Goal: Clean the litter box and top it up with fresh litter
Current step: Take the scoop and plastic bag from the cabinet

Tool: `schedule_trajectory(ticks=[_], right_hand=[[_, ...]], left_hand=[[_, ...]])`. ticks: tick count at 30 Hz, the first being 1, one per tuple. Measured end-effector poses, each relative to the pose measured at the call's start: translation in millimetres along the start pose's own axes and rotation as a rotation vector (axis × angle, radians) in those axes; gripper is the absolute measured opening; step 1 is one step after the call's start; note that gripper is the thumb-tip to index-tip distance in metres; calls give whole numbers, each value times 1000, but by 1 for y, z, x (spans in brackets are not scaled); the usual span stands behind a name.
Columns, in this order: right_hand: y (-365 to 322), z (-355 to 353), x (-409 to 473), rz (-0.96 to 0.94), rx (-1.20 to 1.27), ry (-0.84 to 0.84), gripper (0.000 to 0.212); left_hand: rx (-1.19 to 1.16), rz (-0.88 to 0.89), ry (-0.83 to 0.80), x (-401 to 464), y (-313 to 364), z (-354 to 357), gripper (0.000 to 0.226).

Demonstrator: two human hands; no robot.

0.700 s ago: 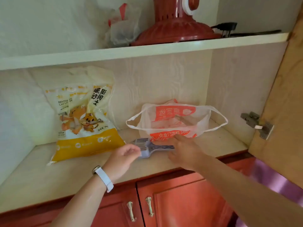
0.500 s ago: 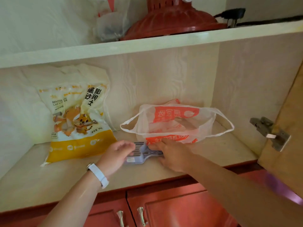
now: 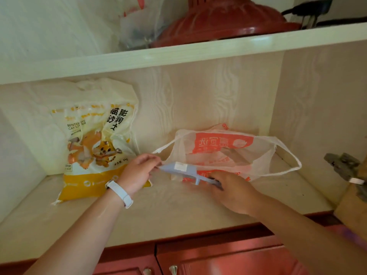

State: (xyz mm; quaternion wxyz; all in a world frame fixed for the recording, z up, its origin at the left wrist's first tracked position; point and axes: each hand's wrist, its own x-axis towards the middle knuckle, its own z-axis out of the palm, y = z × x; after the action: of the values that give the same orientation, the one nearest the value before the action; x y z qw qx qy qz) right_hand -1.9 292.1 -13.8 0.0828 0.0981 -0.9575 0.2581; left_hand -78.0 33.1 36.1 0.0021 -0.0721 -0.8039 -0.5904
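A blue-grey litter scoop (image 3: 183, 170) is held above the cabinet shelf (image 3: 168, 207), just in front of the plastic carrier bag (image 3: 224, 153). The scoop's head end is pinched by the curled fingers of the left hand (image 3: 137, 173), at 9 o'clock of the scoop. The handle end, at 4 o'clock, is gripped by the right hand (image 3: 234, 190); its fingertips are hidden and the handle is blurred. A bentonite cat litter bag (image 3: 93, 143) leans against the back wall at 9 o'clock of the hands, partly covered by the left hand. The red appliance (image 3: 224, 22) on the upper shelf is cut off at 12 o'clock.
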Motion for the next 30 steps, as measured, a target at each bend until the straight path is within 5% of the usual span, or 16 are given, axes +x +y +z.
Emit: schedule_trajectory(ticks=[6,15,17,20,30], right_hand=[[0,-24,-9,200,369,103,24],[1,-37,-13,302,613,286,36],[4,-38,-14,351,643,295,31],[10,-38,-17,425,662,302,31],[26,-38,-25,534,724,303,26]], left_hand=[[-28,-85,4,25,-9,20,15],[212,-168,26,43,-18,60,55],[176,-191,23,43,-12,69,60],[49,-170,-14,54,-9,86,37],[116,-200,-110,64,4,129,69]])
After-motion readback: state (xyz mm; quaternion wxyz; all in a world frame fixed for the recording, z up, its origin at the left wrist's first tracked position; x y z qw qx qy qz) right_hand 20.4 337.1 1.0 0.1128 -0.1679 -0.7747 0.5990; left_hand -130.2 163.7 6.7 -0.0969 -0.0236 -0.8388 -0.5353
